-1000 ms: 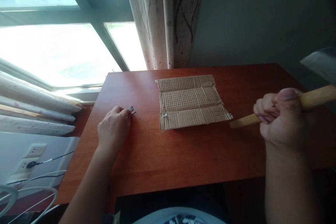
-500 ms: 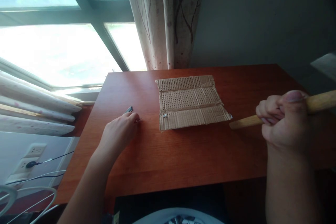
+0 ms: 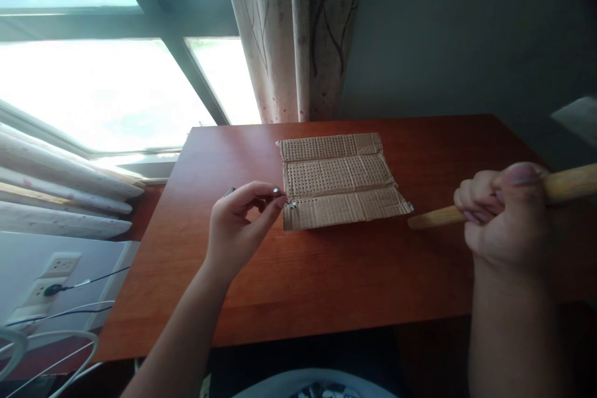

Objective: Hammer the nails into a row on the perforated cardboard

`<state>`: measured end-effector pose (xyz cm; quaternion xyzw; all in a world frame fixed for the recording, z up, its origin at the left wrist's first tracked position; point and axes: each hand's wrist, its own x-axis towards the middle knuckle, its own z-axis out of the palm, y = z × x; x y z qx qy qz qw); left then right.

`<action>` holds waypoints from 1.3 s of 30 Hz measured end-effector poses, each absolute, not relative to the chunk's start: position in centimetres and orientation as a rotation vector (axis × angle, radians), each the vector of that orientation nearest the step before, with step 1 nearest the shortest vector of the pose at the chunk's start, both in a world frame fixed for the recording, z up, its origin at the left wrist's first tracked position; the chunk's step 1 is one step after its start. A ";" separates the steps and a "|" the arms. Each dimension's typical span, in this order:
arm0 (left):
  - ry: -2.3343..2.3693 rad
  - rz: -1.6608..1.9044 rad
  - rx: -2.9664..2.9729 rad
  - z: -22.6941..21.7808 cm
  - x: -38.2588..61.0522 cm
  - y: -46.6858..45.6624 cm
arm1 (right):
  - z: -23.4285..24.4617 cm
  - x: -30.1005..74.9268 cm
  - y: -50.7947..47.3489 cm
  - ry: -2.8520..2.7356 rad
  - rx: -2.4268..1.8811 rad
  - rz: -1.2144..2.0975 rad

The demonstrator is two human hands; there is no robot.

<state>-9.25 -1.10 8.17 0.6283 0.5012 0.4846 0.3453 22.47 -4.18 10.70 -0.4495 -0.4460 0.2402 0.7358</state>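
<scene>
Left grip [image 3: 233, 227] has lifted off the bench [image 3: 326, 280] and now pinches a nail [image 3: 276, 191] just beside the perforated cardboard [image 3: 340, 180], at its left edge. Right grip [image 3: 501, 214] stays clenched on the wooden hammer handle [image 3: 433, 216].

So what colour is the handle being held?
The handle is pale tan wood; the head view shows it best.

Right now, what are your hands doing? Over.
Left hand pinching small nail beside perforated cardboard. Right hand fisted on wooden handle. Nothing between nail and cardboard.
</scene>
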 end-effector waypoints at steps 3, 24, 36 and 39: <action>1.256 1.223 1.714 7.5 -8.6 -0.8 | 10.8 22.3 -4.3 -0.978 -0.991 0.534; 1.223 1.163 1.828 6.2 -8.5 -0.3 | 10.7 22.4 -4.2 -1.004 -0.996 0.536; 1.200 1.156 1.846 6.3 -8.5 -0.3 | 10.6 22.4 -4.2 -1.009 -0.992 0.519; 1.197 1.157 1.854 6.4 -8.4 -0.3 | 10.8 22.3 -4.2 -1.002 -0.993 0.525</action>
